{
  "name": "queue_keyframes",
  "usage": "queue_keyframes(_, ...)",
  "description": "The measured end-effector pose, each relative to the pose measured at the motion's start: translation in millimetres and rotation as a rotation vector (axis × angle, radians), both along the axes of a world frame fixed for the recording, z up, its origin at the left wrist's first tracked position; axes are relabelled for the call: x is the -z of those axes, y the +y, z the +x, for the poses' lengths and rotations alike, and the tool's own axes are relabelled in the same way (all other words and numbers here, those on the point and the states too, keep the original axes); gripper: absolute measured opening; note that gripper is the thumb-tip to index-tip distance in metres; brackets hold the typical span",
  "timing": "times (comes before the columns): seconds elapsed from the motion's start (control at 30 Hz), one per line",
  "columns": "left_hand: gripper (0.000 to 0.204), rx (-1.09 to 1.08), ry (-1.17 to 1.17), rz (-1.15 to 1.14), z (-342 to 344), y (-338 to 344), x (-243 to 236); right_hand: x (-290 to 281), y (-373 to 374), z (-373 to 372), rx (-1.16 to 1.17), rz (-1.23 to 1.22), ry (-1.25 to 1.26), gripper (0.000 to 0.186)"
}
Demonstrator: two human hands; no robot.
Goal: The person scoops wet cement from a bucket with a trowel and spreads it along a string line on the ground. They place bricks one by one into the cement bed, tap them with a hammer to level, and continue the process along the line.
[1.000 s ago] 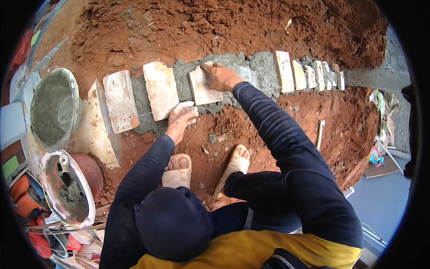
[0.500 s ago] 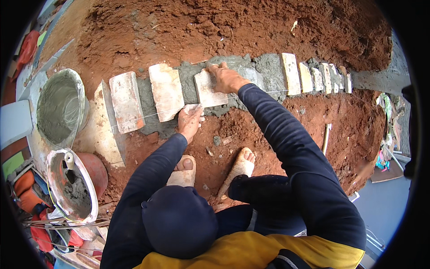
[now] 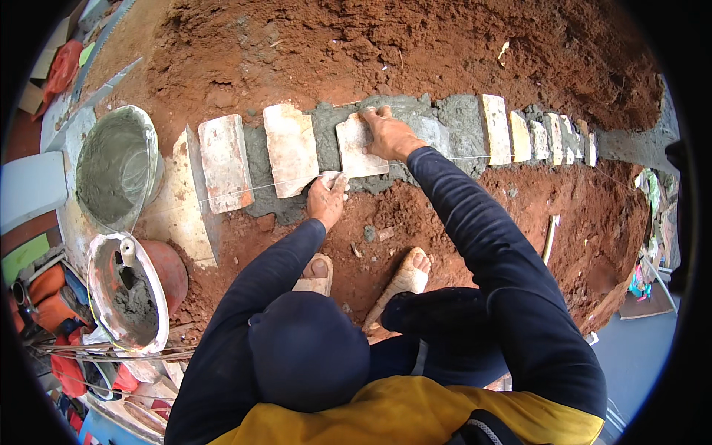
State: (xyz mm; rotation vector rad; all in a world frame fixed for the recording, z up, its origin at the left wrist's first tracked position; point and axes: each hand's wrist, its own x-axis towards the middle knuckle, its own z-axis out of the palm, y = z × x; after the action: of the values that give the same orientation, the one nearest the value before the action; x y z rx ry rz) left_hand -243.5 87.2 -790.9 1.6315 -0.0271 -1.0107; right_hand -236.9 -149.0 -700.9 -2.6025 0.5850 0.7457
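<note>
A pale, worn brick lies across a bed of wet grey mortar in the middle of the row. My right hand grips it from above, thumb and fingers over its far end and right side. At its near left corner, my left hand is closed with the fingers bent together, close to a taut white string. Whatever those fingers may pinch is too small to make out. To the left lie another whitish brick and one with a reddish near end.
Several bricks continue the row to the right. A bucket of grey mortar stands at left, with a reddish bucket holding a handled tool nearer me. Red soil banks up beyond the row. My sandalled feet stand on the near side.
The whole view has shifted, so the scene sits a little farther right. Both hands keep nearly the same places at the brick.
</note>
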Motion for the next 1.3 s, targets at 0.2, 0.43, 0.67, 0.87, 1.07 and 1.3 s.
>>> queue_keyframes(0.2,0.026,0.118,0.084,-0.024,7.6,14.0,-13.6,-15.2,6.4,-27.5,-0.004,-0.07,-0.282,0.077)
queue_keyframes(0.43,0.013,0.457,-0.393,-0.031,69.4,13.7,-59.1,-63.5,53.1,-271.4,0.068,0.348,-0.509,0.027)
queue_keyframes(0.67,0.017,0.777,-0.993,0.059,181.0,-83.1,-105.2,-62.0,25.4,-545.2,0.924,-0.344,-0.058,0.041)
queue_keyframes(0.87,0.017,0.878,-1.055,0.228,181.0,-140.0,-147.7,34.3,-105.0,-738.4,1.415,-0.598,0.227,0.065)
queue_keyframes(1.07,0.03,1.055,-1.187,0.58,175.7,-89.3,-178.9,134.8,-276.5,-903.4,1.222,-0.651,0.009,0.047)
queue_keyframes(1.3,0.045,1.101,-0.992,1.099,154.1,-31.8,-205.1,175.9,-379.8,-951.1,1.286,-0.791,0.294,0.073)
